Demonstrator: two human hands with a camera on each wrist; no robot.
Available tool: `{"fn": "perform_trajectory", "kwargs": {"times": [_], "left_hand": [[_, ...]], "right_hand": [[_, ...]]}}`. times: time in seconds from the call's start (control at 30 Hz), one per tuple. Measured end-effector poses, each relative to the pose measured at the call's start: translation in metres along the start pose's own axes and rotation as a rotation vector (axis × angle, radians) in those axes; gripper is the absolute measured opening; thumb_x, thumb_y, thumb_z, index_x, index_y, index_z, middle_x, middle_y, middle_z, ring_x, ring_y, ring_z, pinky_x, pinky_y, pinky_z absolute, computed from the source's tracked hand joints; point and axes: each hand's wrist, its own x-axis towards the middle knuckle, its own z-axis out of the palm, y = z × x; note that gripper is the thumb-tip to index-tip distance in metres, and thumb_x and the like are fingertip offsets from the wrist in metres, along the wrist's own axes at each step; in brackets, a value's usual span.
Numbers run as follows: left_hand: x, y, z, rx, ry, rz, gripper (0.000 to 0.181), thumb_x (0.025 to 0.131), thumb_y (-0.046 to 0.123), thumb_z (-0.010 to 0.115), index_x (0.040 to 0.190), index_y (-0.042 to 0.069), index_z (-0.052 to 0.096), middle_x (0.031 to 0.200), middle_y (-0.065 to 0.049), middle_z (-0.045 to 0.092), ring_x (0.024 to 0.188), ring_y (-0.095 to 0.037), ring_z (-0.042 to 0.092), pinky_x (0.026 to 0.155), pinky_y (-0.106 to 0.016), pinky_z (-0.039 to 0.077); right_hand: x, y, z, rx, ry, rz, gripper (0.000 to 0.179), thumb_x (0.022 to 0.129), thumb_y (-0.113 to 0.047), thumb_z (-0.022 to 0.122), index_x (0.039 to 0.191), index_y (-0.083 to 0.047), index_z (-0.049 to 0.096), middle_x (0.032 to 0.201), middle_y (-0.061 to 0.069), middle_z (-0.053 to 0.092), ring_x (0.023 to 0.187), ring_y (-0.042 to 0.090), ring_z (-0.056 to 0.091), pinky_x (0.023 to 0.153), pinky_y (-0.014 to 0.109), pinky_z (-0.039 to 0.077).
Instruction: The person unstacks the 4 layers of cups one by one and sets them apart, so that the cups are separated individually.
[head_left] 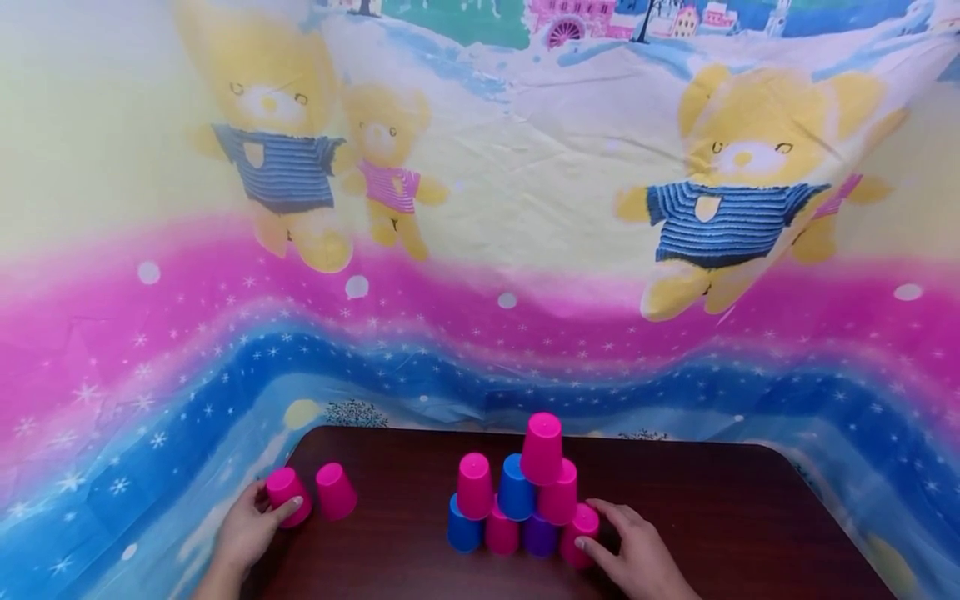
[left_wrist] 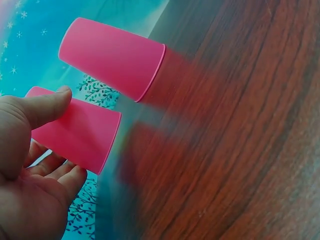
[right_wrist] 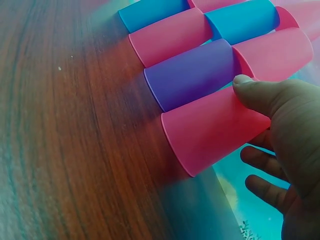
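Note:
At the left of the table, my left hand [head_left: 243, 533] holds an upside-down pink cup [head_left: 282, 490], thumb on its near side and fingers around the far side. A second pink cup [left_wrist: 112, 57] stands just beyond it. Right of centre rises a cup pyramid. Its bottom row runs blue [head_left: 464, 527], pink [head_left: 502, 533], purple [head_left: 539, 536] and pink [head_left: 579, 542]. Above sit a pink [head_left: 474, 487], a blue [head_left: 516, 492] and a pink cup [head_left: 558, 498], with one pink cup [head_left: 542, 446] on top, right of centre. My right hand [head_left: 641, 550] grips the bottom row's rightmost cup.
The dark wooden table [head_left: 405, 550] has rounded far corners. A printed cloth [head_left: 525, 208] with bears and snowflakes hangs behind it and down both sides. Bare tabletop separates the two left cups from the pyramid.

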Motion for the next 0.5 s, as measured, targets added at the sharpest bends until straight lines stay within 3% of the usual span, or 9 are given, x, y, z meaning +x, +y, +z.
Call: {"fn": "perform_trajectory", "kwargs": {"times": [0.5], "left_hand": [[0.0055,-0.0079,0.0034,0.014,-0.018,-0.065,0.102,0.081,0.057,0.07,0.146,-0.008,0.026,0.142,-0.034,0.034,0.13,-0.05,0.037,0.101,-0.056,0.041]], "right_hand": [[-0.0013,0.0008,0.0017,-0.015,0.017,-0.007,0.061,0.077,-0.063,0.069,0.124,-0.025,0.061,0.108,-0.004,0.065,0.102,0.016,0.063,0.081,0.04,0.055]]}}
